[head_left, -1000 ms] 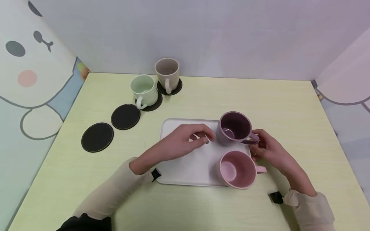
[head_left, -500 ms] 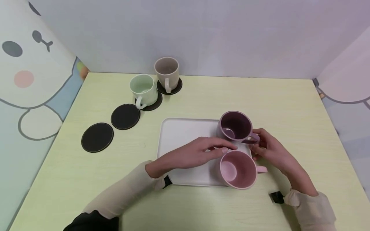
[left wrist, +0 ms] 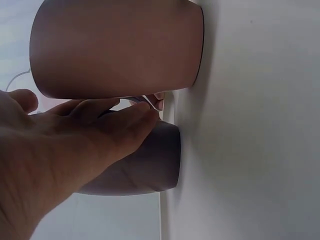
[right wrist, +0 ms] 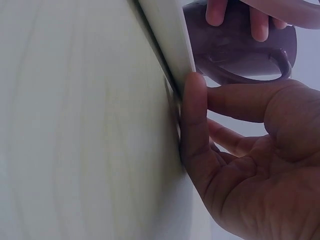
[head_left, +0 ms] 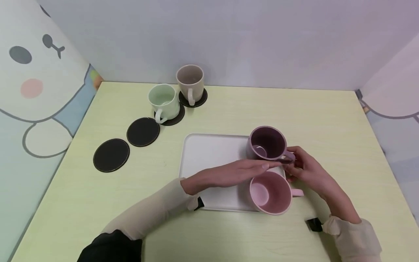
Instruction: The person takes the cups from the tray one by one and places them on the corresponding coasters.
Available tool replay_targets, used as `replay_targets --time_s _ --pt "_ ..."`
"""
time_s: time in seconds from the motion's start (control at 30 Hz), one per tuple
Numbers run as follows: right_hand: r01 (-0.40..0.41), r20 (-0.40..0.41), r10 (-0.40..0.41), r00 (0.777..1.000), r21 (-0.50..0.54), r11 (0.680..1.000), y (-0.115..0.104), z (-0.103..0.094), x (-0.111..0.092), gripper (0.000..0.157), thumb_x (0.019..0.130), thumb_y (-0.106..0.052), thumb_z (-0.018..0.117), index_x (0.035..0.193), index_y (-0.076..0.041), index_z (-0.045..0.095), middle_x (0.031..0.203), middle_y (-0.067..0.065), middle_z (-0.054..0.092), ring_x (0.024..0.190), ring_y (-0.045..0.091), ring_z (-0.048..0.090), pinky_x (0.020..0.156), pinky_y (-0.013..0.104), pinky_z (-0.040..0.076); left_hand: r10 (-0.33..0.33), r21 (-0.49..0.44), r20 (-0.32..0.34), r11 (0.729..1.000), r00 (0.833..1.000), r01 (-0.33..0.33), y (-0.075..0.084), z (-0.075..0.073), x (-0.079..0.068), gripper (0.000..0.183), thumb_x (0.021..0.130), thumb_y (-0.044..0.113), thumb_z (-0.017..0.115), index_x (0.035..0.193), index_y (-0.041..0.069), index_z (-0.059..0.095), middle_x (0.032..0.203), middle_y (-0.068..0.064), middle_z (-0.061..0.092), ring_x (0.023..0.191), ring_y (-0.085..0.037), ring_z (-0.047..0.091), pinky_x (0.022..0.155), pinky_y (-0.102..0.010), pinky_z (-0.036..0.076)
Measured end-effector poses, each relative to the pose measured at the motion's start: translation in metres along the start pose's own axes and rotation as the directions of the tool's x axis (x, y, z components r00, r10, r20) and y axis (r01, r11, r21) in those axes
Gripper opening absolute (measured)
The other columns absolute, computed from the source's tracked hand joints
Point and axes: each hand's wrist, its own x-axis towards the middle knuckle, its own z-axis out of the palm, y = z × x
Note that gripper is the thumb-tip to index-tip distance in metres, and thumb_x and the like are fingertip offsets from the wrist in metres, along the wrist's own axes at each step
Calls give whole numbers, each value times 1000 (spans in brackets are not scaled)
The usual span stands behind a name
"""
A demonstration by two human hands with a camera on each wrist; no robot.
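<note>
My left hand (head_left: 234,174), fingers straight, reaches in between a purple mug (head_left: 266,142) and a pink mug (head_left: 275,196). In the left wrist view its fingers (left wrist: 132,127) lie along the purple mug's side, below the pink mug's wall (left wrist: 120,45). Both mugs stand upright on the right end of a white tray (head_left: 209,153), handles to the right. My right hand (head_left: 304,167) holds the tray's right edge, beside the purple mug's handle. In the right wrist view its bent fingers (right wrist: 195,110) meet the tray rim (right wrist: 172,40), apart from the handle (right wrist: 285,65).
A green mug (head_left: 167,103) and a beige mug (head_left: 190,82) stand on black coasters at the back. Two bare black coasters (head_left: 143,131) lie to their front left. A wall (head_left: 262,43) closes the table's far edge.
My left hand has moved right across the tray, its fingers straightening and entering the gap between the purple and pink mugs. The right hand and the mugs look unmoved.
</note>
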Motion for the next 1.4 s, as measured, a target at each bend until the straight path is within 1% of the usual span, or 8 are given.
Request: replay_targets --time_s 0.13,0.37,0.57,0.83,0.93,1.1,1.23,1.4 --pt "-6 -4 6 1000 -7 1000 -2 1 1 44 104 -3 59 144 -4 41 97 12 57 77 14 65 65 33 61 -5 14 -31 1000 1000 6 0 -2 -3 50 116 38 29 164 27 33 168 21 32 154 7 26 127 -22 24" --pt "-14 -4 14 1000 -15 1000 -4 2 4 47 104 -5 61 145 -3 40 108 21 57 78 16 66 66 33 62 -22 37 -138 999 990 27 -1 -7 -10 49 115 40 34 162 29 38 166 21 37 154 4 29 129 -27 25" --pt "-16 -19 16 1000 -20 1000 -4 0 3 49 103 -2 60 148 -4 40 109 20 57 80 12 65 66 32 62 -29 39 -82 999 996 32 -2 -6 -4 51 114 45 30 164 33 30 168 25 29 155 7 23 129 -26 21" --pt "-24 -20 23 1000 -25 999 -1 0 3 50 103 -2 60 149 -3 39 109 18 57 80 12 64 66 32 62 -49 54 17 997 999 48 -5 -9 13 55 111 61 13 164 47 18 169 30 15 155 10 15 131 -28 19" --pt "-22 -19 22 1000 -20 1000 -1 1 2 50 103 -3 61 148 -4 39 108 18 57 80 12 65 66 33 62 -53 42 38 998 998 51 -6 -8 19 56 111 61 12 164 45 16 169 30 12 155 11 11 131 -27 17" --pt "-23 -19 23 1000 -20 1000 -2 1 1 46 104 -6 61 145 -4 40 103 18 60 78 15 65 66 33 62 -65 -5 30 998 997 65 -7 -5 27 54 113 54 19 165 42 18 169 28 18 154 12 17 129 -23 20" --pt "-26 -20 26 999 -27 999 -2 2 1 44 104 -8 62 143 -4 41 97 18 62 76 16 66 65 33 61 -64 -16 44 998 997 64 -8 -4 29 55 114 51 22 166 38 16 169 28 18 154 12 19 127 -20 21" --pt "-24 -18 24 1000 -18 1000 -1 3 1 45 104 -8 62 144 -5 41 102 16 61 78 16 66 66 34 62 -55 5 51 998 997 55 -7 -5 28 57 114 50 22 168 33 16 171 26 17 154 11 17 127 -19 21"
